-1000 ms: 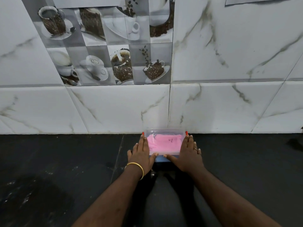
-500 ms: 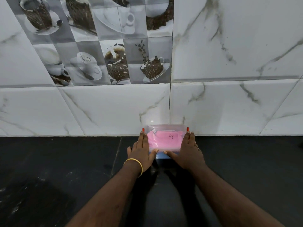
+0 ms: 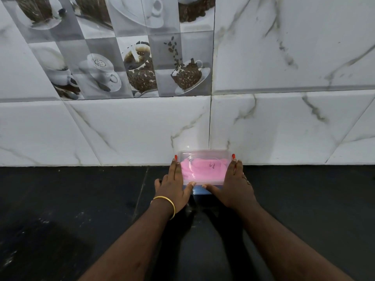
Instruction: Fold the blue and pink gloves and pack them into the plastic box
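Black countertop point(image 3: 71, 209) meets marble wall tiles point(image 3: 284, 57) (some coffee-printed point(image 3: 142, 74)).

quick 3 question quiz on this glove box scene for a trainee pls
1. True or false: the box stands against the tiled wall.
2. Which glove shows at the top, under the lid? A) blue B) pink C) neither
3. Fill in: the left hand and the right hand each lie along one ____ of the box.

Key:
1. True; its far edge meets the wall's base.
2. B; the pink glove fills the top, and the blue glove shows only as a strip at the near edge below it.
3. side; thumbs rest on the near edge.
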